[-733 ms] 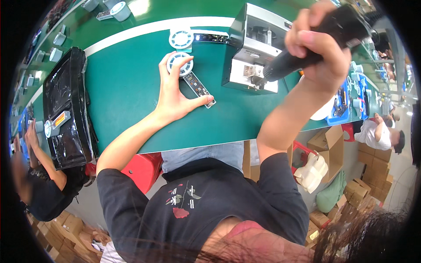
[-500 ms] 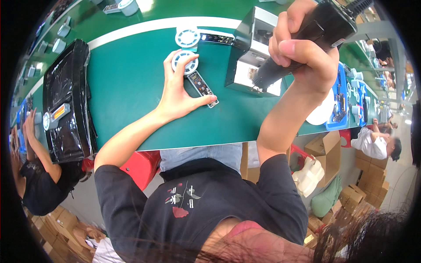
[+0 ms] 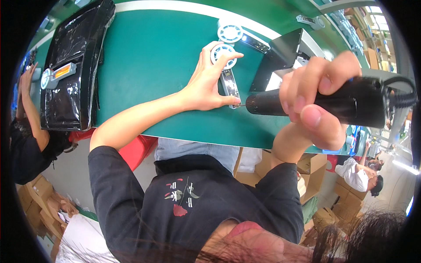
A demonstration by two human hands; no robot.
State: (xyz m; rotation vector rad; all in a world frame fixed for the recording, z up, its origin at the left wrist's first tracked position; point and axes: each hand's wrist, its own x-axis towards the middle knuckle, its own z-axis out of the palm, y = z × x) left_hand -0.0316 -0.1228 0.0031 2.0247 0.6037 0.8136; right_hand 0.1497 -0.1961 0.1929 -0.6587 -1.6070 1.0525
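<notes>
Clearly, I had the left hand [image 3: 207,85] stretched over the green table [image 3: 153,52], its span wide but its grip engaged: the fingers were on the pale round head of a small device [image 3: 228,81], and the thumb pressed near the far end of that device's narrow body, where a dark strip of circuitry showed. The device lay on the table between thumb and fingers, its round head away from the person and its body running back toward the table's near edge.

On the other side, I saw the right hand [image 3: 318,98] wrapped firmly around a thick black driver [image 3: 267,103], the fingers folded over its barrel. The driver lay almost level, with a coiled cord leaving its back end at the right. Its thin bit reached the device's lower end, close beside the left thumb; from my view I could not tell whether it had seated in anything.

Just beyond the held piece lay a second device [image 3: 256,42] of the same kind, its body angled toward a boxy machine [image 3: 280,57] with a dark side panel, part of which the right hand hid from me. Farther left, a black wrapped package [image 3: 72,103] sat on the table, and on top of it rested a third device [image 3: 62,72] with an orange strip.
</notes>
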